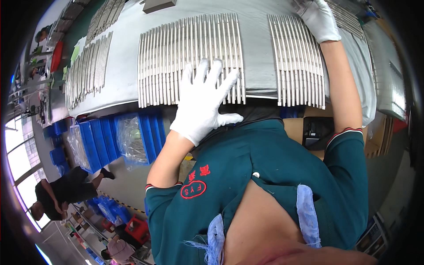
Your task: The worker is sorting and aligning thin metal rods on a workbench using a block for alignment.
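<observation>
My left hand [201,104], in a white glove, reaches over the near part of a wide row of slim silvery metal rods [190,44]. Its fingers are spread, and no object is in its grasp. At the top right, my white-gloved right hand [320,22] is beside the far end of a second row of metal rods [298,62]. Its fingertips are blurred against a dark patch at the picture's edge, so whether they hold anything is unclear. Both rows lie side by side on a pale grey cloth [258,57].
More rods [88,70] lie at the left of the table. A grey block [158,4] sits at the far edge. Blue crates [99,143] with plastic-wrapped contents stand below the table, left of me. A cardboard box [293,128] is under it. Another person [66,194] is at lower left.
</observation>
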